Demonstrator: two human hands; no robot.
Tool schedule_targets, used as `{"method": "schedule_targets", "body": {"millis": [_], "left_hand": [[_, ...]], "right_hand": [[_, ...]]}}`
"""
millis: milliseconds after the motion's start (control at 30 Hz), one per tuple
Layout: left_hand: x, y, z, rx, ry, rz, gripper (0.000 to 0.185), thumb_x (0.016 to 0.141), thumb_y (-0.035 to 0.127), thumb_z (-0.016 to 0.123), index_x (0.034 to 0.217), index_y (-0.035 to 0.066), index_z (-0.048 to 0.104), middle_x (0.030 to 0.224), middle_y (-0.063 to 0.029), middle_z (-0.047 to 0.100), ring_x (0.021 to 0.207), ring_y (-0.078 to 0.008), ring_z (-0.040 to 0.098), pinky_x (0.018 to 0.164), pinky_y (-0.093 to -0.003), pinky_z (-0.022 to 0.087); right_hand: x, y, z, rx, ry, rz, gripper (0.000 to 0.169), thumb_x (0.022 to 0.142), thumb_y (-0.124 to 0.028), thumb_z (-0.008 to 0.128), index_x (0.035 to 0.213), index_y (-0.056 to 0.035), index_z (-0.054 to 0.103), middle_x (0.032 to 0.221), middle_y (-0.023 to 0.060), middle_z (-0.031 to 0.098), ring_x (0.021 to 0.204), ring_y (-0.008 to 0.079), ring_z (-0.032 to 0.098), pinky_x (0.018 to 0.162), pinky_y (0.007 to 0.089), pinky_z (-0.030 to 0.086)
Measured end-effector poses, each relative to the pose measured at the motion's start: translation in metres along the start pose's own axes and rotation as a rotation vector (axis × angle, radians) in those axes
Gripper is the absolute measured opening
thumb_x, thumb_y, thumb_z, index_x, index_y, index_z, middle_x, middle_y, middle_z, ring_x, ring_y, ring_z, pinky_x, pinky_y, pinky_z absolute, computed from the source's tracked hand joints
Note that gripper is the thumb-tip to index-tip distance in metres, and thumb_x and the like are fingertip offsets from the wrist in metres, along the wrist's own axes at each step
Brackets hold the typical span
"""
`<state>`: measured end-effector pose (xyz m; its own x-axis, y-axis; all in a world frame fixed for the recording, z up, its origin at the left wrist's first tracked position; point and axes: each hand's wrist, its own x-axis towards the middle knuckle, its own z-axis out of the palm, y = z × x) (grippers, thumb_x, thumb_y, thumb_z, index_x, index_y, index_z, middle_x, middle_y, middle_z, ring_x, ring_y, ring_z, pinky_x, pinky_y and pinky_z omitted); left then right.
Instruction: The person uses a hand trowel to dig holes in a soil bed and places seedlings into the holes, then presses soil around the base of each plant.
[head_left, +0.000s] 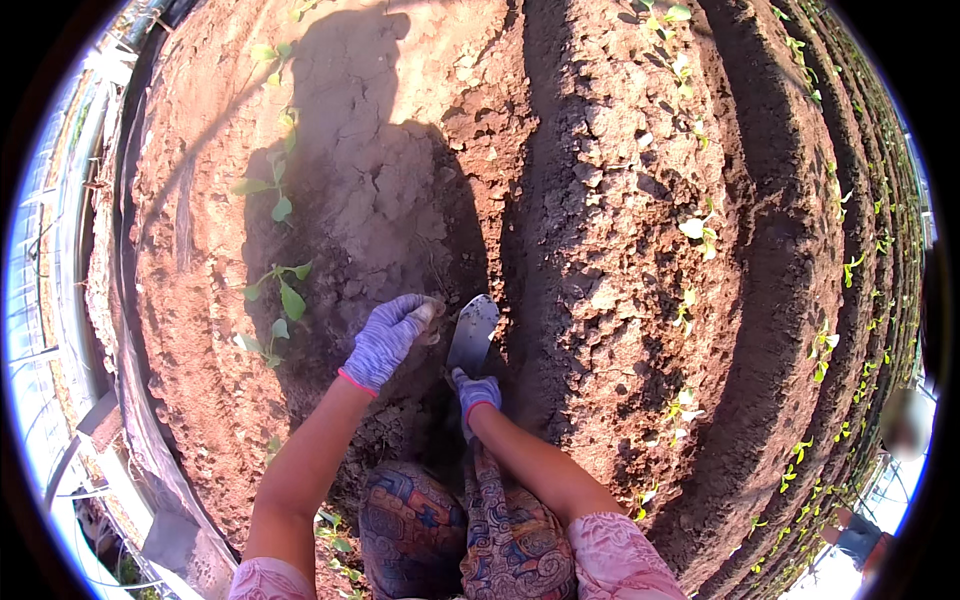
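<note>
My left hand (386, 337), in a purple-and-white knit glove with a pink cuff, is above the shaded soil. Its fingers are drawn together, their tips soil-coloured; whether something thin is pinched between them I cannot tell. Just to the right, my right hand (478, 394), gloved alike, grips a hand trowel (472, 334). The trowel's flat metal blade points away from me, specked with soil, beside a furrow; its handle is hidden in my fist. Left of my left hand grow leafy seedlings (291, 300) in the bed (360, 202), partly within my shadow.
A furrow (544, 225) runs along my right side. Beyond it is a ridge with a row of seedlings (701, 231), then several more planted ridges. Plastic sheeting (142, 420) and metal framing border the left side. Another person (862, 540) is partly visible at the lower right.
</note>
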<state>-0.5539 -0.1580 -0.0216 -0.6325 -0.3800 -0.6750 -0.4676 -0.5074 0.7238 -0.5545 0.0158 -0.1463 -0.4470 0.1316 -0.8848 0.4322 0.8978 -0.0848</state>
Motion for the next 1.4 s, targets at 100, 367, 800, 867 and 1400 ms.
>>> {"method": "schedule_targets", "body": {"millis": [100,367,800,867,1400], "left_hand": [[-0.02,-0.015,-0.001,0.018,-0.042,-0.101,0.023,0.088,0.016,0.049,0.102,-0.001,0.055,0.093,-0.0074,0.059,0.081,-0.0128,0.056,0.073,-0.0307,0.051],[-0.102,0.002,0.016,0.176,0.128,-0.127,0.035,0.085,0.014,0.055,0.114,-0.002,0.047,0.109,-0.0094,0.054,0.096,-0.0137,0.052,0.081,-0.0254,0.045],[-0.033,0.154,0.074,-0.075,0.177,-0.002,0.026,0.077,0.008,0.062,0.103,0.003,0.056,0.087,-0.0012,0.061,0.077,-0.0071,0.053,0.068,-0.023,0.045],[-0.023,0.155,0.078,-0.108,0.292,-0.054,0.021,0.08,0.006,0.058,0.101,0.004,0.057,0.083,0.0003,0.059,0.072,-0.0053,0.05,0.062,-0.0218,0.042],[0.008,0.146,-0.01,0.219,0.279,-0.326,0.022,0.087,0.025,0.049,0.09,0.005,0.057,0.07,-0.0036,0.057,0.056,-0.0122,0.055,0.044,-0.0283,0.048]], "right_hand": [[0.008,-0.001,0.0,-0.002,0.006,0.033,0.068,0.065,-0.046,0.066,0.109,0.0023,0.048,0.105,0.0194,0.056,0.097,0.0325,0.054,0.084,0.037,0.042],[-0.06,-0.007,-0.066,0.629,-0.316,-0.398,0.034,0.075,-0.004,0.054,0.108,-0.0022,0.047,0.092,0.0062,0.057,0.077,0.0133,0.054,0.07,0.026,0.046],[-0.252,-0.103,-0.232,1.018,-0.949,-0.194,0.057,0.075,-0.03,0.065,0.121,-0.0082,0.038,0.114,0.0059,0.047,0.104,0.0193,0.048,0.09,0.0386,0.041],[-0.268,-0.1,-0.224,0.87,-0.675,-0.207,0.043,0.076,-0.016,0.065,0.111,-0.006,0.043,0.079,-0.0006,0.052,0.062,0.0062,0.049,0.053,0.0196,0.044],[-0.229,-0.178,-0.276,0.592,-0.533,-0.204,0.045,0.076,-0.006,0.061,0.116,-0.0081,0.04,0.081,-0.0011,0.05,0.067,0.0077,0.046,0.061,0.022,0.043]]}}
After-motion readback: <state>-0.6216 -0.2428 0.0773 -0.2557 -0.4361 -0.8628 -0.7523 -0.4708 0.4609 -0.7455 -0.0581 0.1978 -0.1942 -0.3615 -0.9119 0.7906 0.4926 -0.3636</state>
